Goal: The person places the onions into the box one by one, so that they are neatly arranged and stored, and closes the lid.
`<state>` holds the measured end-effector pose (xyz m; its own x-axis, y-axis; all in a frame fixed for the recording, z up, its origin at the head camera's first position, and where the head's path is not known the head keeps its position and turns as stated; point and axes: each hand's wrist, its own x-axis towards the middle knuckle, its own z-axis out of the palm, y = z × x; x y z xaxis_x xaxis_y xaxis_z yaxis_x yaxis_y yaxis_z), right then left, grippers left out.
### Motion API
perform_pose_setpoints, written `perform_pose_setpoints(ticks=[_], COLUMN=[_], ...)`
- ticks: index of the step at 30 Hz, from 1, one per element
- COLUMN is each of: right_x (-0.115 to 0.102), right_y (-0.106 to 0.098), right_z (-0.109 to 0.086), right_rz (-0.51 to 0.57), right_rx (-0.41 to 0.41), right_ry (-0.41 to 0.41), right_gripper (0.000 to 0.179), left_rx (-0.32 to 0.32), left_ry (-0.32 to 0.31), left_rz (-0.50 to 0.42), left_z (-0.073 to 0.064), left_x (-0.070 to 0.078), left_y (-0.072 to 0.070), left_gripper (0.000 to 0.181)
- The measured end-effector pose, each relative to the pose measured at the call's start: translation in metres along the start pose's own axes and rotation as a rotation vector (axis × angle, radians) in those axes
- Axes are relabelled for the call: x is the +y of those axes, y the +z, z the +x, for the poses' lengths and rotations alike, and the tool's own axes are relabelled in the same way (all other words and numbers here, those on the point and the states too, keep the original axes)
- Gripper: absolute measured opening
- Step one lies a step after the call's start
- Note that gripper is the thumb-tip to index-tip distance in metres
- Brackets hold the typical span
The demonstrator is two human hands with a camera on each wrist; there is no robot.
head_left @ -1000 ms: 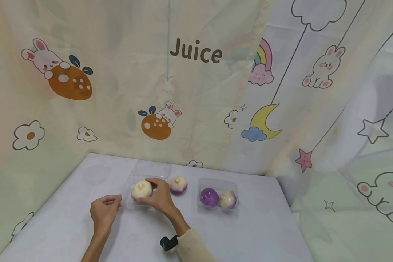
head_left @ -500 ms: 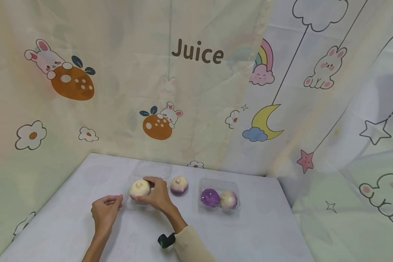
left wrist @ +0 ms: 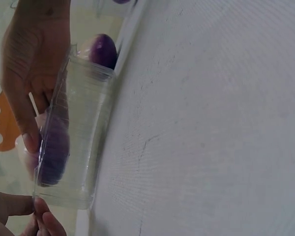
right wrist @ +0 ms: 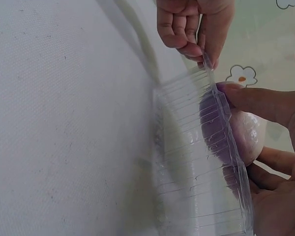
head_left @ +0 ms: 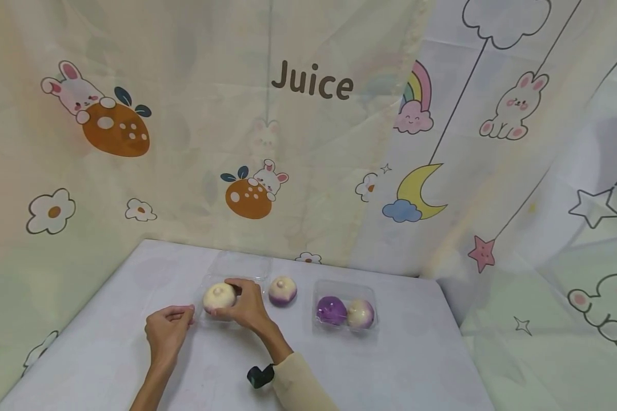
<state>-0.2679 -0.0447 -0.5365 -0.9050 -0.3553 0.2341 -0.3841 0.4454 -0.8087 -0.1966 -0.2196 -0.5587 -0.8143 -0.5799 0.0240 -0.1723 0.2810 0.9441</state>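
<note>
In the head view, my right hand (head_left: 248,307) grips a round cream-and-purple ball (head_left: 219,298) with a small nub on top, thumb and fingers on opposite sides. The ball sits at the mouth of a clear plastic clamshell box (left wrist: 91,142), its purple underside showing through the wall in both wrist views. My left hand (head_left: 165,334) pinches the near-left end of the box's rim between thumb and fingers (right wrist: 191,48). The hinged lid (head_left: 240,266) is folded back behind the box. Another cream-and-purple ball (head_left: 283,291) rests on the table just right of the box.
Farther right stands a second clear plastic box (head_left: 345,287), holding a purple ball (head_left: 331,310) and a cream-and-purple one (head_left: 361,314). The white tabletop (head_left: 391,365) ends at printed curtains (head_left: 185,142) behind and at the sides.
The right hand with its ball has shifted slightly left over the box. The left hand keeps its pinch on the rim, and the head view has turned a little left.
</note>
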Motion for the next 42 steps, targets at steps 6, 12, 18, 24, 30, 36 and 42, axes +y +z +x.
perform_pose_setpoints(ticks=[6,12,18,24,30,36,42], right_x=[0.0,0.001,0.003,0.001,0.007,0.023,0.033], right_y=[0.0,0.001,0.003,0.004,0.006,0.017,0.024], right_z=[0.001,0.001,0.005,0.006,0.008,0.018,0.023], right_rz=[-0.001,-0.012,-0.035,-0.036,-0.085,-0.112,-0.137], right_rx=[-0.011,-0.022,-0.034,-0.054,-0.059,-0.083,-0.11], right_ry=[-0.006,-0.02,-0.019,-0.033,-0.089,-0.101,-0.086], right_gripper=[0.069,0.07,0.07,0.068,0.065,0.067,0.067], left_rx=[-0.002,-0.003,-0.005,0.005,0.011,0.008,0.009], left_ry=[0.003,0.004,0.0,-0.007,-0.004,-0.007,-0.016], left_rz=[0.005,0.0,-0.011,-0.014,-0.015,-0.011,-0.007], left_z=[0.0,0.0,0.0,-0.001,-0.002,-0.002,-0.001], left_x=[0.0,0.0,0.0,0.002,0.002,0.001,0.0], left_y=[-0.001,-0.001,-0.002,-0.001,-0.001,-0.002,-0.002], left_gripper=[0.02,0.019,0.02,0.021,0.022,0.023,0.022])
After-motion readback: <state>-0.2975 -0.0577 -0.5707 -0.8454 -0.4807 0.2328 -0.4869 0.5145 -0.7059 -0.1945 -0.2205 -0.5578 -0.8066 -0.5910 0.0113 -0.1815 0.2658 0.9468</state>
